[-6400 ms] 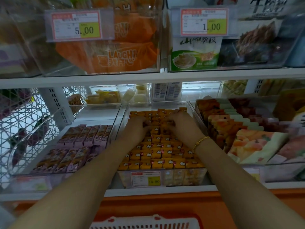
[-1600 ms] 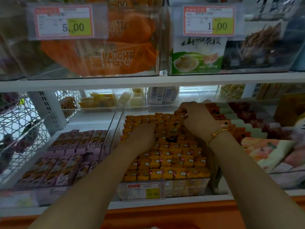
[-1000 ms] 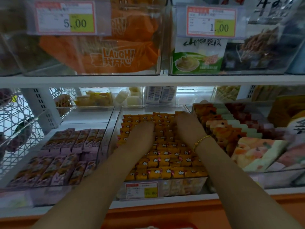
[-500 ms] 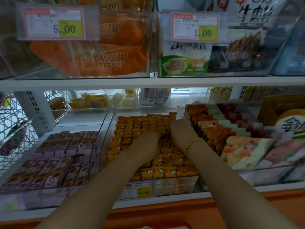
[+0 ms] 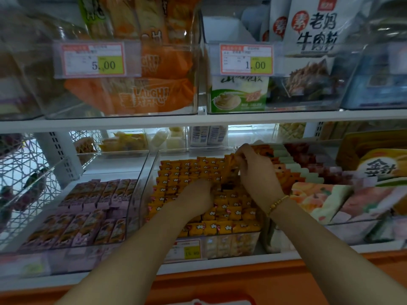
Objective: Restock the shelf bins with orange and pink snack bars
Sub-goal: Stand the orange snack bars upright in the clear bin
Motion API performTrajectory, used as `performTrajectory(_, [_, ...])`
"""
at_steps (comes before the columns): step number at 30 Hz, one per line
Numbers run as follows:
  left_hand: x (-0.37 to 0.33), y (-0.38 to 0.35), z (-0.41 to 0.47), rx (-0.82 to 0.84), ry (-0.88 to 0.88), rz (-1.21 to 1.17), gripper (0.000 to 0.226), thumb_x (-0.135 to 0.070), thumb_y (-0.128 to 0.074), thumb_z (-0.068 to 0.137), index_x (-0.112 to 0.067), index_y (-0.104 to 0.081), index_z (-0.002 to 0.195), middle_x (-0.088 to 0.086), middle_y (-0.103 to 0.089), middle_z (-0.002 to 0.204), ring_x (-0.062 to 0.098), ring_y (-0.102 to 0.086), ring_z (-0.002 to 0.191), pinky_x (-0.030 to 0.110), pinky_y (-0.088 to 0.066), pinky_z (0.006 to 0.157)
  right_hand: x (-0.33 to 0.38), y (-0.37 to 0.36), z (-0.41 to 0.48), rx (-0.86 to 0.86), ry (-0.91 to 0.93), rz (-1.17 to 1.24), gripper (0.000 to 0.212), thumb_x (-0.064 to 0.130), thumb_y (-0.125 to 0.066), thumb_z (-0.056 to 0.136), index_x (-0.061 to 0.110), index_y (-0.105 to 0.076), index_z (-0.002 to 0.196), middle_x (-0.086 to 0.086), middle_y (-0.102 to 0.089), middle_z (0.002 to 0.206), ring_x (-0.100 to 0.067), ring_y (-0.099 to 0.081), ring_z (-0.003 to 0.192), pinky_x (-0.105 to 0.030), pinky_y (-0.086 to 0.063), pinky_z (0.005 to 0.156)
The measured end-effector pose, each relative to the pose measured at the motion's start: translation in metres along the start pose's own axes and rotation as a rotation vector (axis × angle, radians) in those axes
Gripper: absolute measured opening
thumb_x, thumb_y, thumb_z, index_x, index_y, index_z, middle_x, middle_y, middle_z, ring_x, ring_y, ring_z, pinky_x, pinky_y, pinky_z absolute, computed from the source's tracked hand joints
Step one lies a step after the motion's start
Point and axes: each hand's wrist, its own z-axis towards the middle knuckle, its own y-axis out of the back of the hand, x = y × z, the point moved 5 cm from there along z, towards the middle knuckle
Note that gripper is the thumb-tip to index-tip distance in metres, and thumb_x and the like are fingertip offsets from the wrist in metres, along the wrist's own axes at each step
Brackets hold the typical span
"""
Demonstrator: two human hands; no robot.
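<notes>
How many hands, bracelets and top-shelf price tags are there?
Bare hands: 2, left hand and right hand
Gold beaded bracelet: 1
Red-bordered paper price tags: 2, the 5.00 tag and the 1.00 tag
Total: 5

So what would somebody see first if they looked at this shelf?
Two hands are in the middle bin, packed with orange snack bars: the left hand lies on them, the right hand pinches some at the back right corner. Pink snack bars lie in the left bin beside it.
</notes>
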Motion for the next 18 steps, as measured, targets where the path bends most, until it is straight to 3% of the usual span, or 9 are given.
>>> performTrajectory(2, [-0.004,0.011,-0.012,-0.028,0.033,-0.242,0.028,-0.026,-0.049,0.097,-0.011,-0.056,0.12,-0.002,-0.057,0.105,0.01,-0.053,0.09,0.021,-0.038,0.064,0.009,0.023,-0.005,-0.088,0.086,0.077,0.011,0.013,-0.047,0.098,0.008,-0.056,0.101,-0.003,-0.057,0.066,-0.015,-0.052,0.054,-0.026,-0.039,0.047])
performTrajectory(5, [-0.008,0.039,-0.039,-0.08,0.017,-0.518,0.041,-0.03,-0.061,0.09,-0.021,-0.053,0.129,-0.014,-0.052,0.116,0.002,-0.049,0.104,0.012,-0.038,0.076,0.02,0.052,-0.013,-0.139,0.095,0.213,0.01,0.016,-0.051,0.096,0.009,-0.058,0.095,-0.001,-0.061,0.072,-0.013,-0.057,0.062,-0.026,-0.046,0.054])
performTrajectory(7, [-0.008,0.046,-0.057,0.012,0.011,-0.789,0.029,-0.021,-0.066,0.085,-0.019,-0.064,0.114,-0.007,-0.066,0.113,0.007,-0.061,0.103,0.008,-0.046,0.077,0.019,0.063,-0.017,-0.104,-0.049,0.407,0.01,0.016,-0.054,0.095,0.01,-0.06,0.09,-0.004,-0.066,0.079,-0.016,-0.064,0.073,-0.03,-0.054,0.064])
performTrajectory(10, [-0.006,0.051,-0.091,0.104,0.155,-1.114,0.022,-0.013,-0.07,0.074,-0.012,-0.068,0.096,0.004,-0.075,0.09,0.017,-0.071,0.086,0.018,-0.056,0.07,0.018,0.068,-0.024,0.057,-0.291,0.756,0.015,0.011,-0.058,0.092,0.009,-0.06,0.078,-0.008,-0.07,0.081,-0.017,-0.069,0.078,-0.03,-0.059,0.068])
performTrajectory(13, [-0.01,0.055,-0.123,0.128,0.177,-1.108,0.036,-0.023,-0.071,0.062,-0.009,-0.068,0.095,0.009,-0.074,0.088,0.02,-0.072,0.082,0.023,-0.057,0.069,0.025,0.066,-0.035,0.229,-0.372,0.876,0.017,0.008,-0.059,0.091,0.004,-0.06,0.075,-0.009,-0.07,0.08,-0.014,-0.07,0.072,-0.025,-0.058,0.063])
performTrajectory(18, [-0.017,0.059,-0.162,0.14,0.164,-1.089,0.038,-0.029,-0.084,0.062,-0.005,-0.07,0.088,0.007,-0.074,0.077,0.019,-0.072,0.075,0.022,-0.057,0.064,0.04,0.06,-0.049,0.354,-0.43,0.898,0.017,0.01,-0.063,0.088,0.003,-0.061,0.073,-0.008,-0.071,0.079,-0.014,-0.071,0.069,-0.022,-0.056,0.058])
